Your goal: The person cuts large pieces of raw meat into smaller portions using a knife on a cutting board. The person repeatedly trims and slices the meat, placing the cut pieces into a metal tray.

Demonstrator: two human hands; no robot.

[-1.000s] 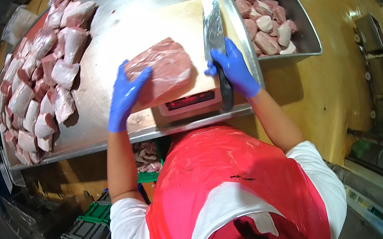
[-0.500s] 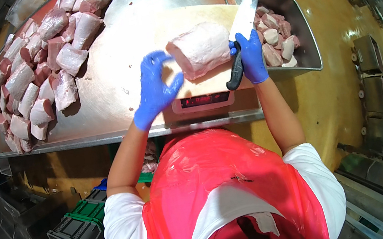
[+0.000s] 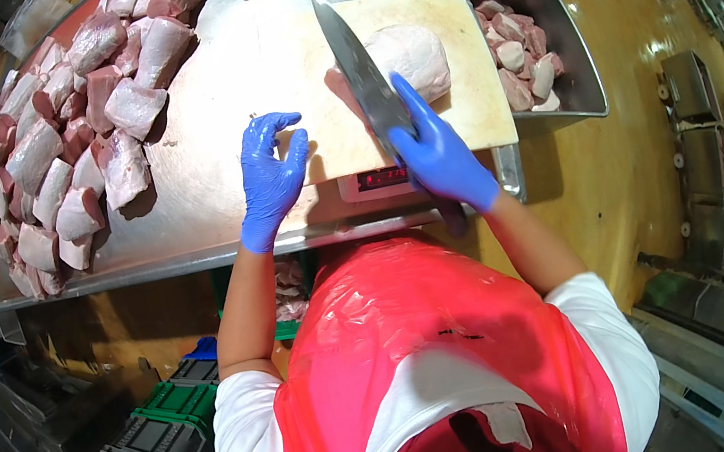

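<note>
My right hand [image 3: 445, 159], in a blue glove, is closed around the handle of a large knife [image 3: 361, 68]. Its blade points up and away, crossing in front of a pale, thick piece of raw meat [image 3: 413, 59] on the cream cutting board [image 3: 477, 101]. A redder part of the meat shows left of the blade; whether the edge touches it, I cannot tell. My left hand [image 3: 270, 181], gloved in blue too, hovers by the board's left edge. Its fingers are bent and apart from the thumb, holding nothing.
Many raw meat pieces [image 3: 68, 131] are piled on the left of the steel table [image 3: 205, 147]. Right of the board is a metal bin [image 3: 584, 74] of smaller chunks. A scale display [image 3: 381, 179] glows under the board's near edge. Crates [image 3: 163, 412] stand lower left.
The knife has swung left, from right of the meat to across its left part. The meat now sits farther right and is turned. My left hand has drawn back from it, slightly left.
</note>
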